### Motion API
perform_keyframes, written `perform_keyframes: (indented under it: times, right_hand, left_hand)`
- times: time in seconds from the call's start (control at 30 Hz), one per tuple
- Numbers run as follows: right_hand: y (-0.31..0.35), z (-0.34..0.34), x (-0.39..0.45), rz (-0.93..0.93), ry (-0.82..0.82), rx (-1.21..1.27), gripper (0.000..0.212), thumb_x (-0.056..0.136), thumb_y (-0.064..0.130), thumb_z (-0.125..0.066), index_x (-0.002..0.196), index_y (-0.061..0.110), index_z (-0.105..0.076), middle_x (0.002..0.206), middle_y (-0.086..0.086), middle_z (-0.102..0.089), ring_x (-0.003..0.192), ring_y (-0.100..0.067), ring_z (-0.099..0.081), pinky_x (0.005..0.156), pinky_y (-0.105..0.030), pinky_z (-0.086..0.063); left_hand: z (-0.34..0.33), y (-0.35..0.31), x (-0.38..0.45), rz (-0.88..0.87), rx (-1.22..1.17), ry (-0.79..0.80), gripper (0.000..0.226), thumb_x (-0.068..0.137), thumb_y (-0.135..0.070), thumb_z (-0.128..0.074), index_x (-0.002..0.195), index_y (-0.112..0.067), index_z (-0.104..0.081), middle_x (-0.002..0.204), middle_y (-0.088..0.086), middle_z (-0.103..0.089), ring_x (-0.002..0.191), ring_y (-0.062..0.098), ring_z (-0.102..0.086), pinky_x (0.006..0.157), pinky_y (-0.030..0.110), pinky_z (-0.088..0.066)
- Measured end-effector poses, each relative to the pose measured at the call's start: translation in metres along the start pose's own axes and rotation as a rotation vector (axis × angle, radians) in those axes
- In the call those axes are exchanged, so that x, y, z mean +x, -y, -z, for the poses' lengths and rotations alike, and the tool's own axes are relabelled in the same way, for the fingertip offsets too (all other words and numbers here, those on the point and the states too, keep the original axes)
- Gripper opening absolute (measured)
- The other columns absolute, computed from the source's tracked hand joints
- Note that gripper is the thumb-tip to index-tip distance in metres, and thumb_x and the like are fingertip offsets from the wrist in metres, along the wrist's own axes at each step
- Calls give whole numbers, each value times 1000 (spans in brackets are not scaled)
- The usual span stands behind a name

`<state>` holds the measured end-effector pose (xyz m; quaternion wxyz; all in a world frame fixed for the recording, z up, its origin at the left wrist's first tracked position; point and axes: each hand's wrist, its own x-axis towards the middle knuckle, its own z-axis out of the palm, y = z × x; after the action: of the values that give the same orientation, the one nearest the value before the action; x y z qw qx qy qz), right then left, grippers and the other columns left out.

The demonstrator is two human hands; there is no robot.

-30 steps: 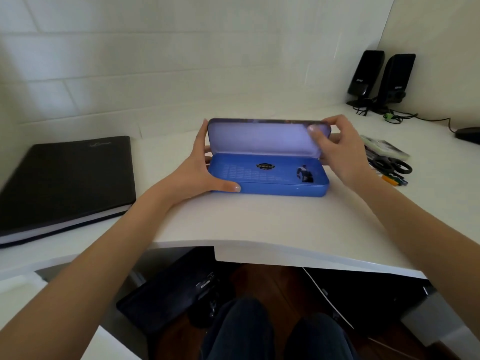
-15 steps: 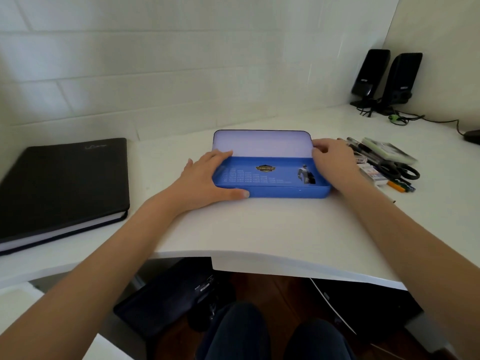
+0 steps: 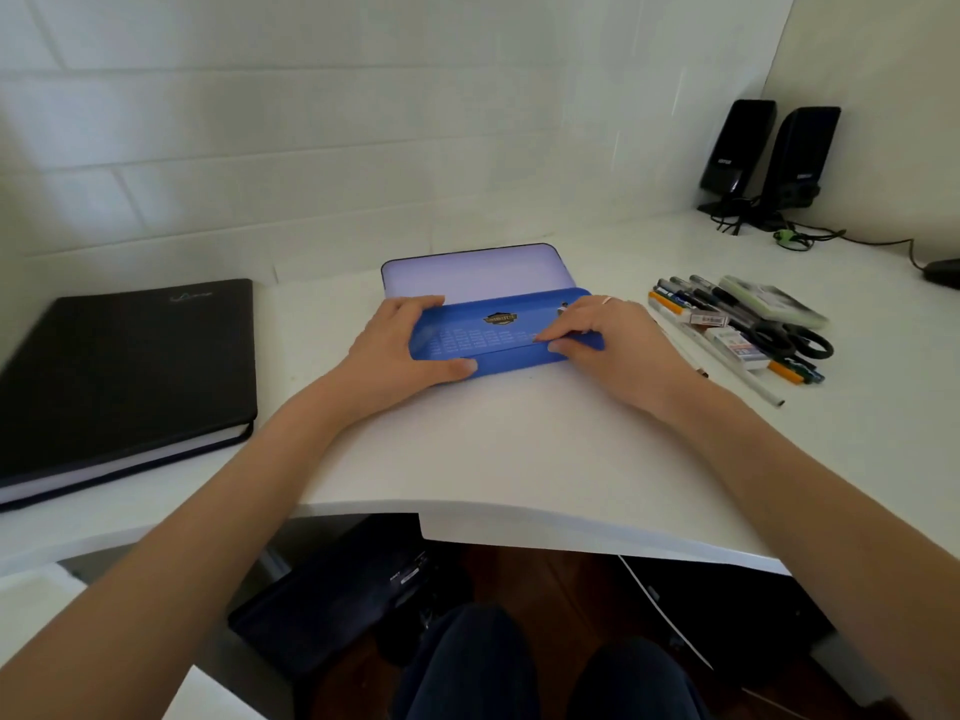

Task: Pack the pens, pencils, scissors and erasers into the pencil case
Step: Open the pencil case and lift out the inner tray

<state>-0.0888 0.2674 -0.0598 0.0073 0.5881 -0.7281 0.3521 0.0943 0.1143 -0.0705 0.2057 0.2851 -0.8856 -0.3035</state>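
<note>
A blue pencil case (image 3: 493, 337) lies open at the middle of the white desk, its pale lid (image 3: 475, 275) folded flat towards the wall. My left hand (image 3: 395, 350) grips the case's left end, thumb on the front wall. At the right end my right hand (image 3: 613, 345) pinches the front rim, and the blue part with the printed logo sits tilted. To the right of the case lie several pens (image 3: 691, 298), black scissors (image 3: 789, 340), two erasers (image 3: 737, 348) and a white pencil (image 3: 737, 376), all outside the case.
A black notebook (image 3: 124, 371) lies at the left. Two black speakers (image 3: 769, 158) with cables stand in the back right corner, near a dark mouse (image 3: 943, 272). A flat green-white pack (image 3: 774, 298) rests behind the scissors. The desk's curved front edge (image 3: 519, 511) is near my knees.
The lid went from half raised to flat on the desk. My right hand left the lid and came down onto the case's front right rim; the blue part now looks tilted.
</note>
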Motion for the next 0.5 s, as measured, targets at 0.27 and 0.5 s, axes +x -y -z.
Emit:
perform_keyframes:
  times: [0.27,0.5]
  right_hand:
    - [7,-2,-1,-74,-79,78,13,79,1,-69,87,10,-74,79,8,-58,77,-7,-52,70,-3,-37]
    - [3,7,1,-9,-209,26,19,72,4,-73,66,17,-61,64,11,-53,65,-6,-48,60,-9,-33]
  left_hand:
    - [1,1,-2,-46,-31,-29,82,69,-41,-77,138,-29,-34,139,-4,-35,131,10,-34,101,21,-25]
    - [0,0,-1,-11,-10,-107,88,65,-41,-80,138,-25,-33,139,4,-35,126,14,-40,107,29,-31]
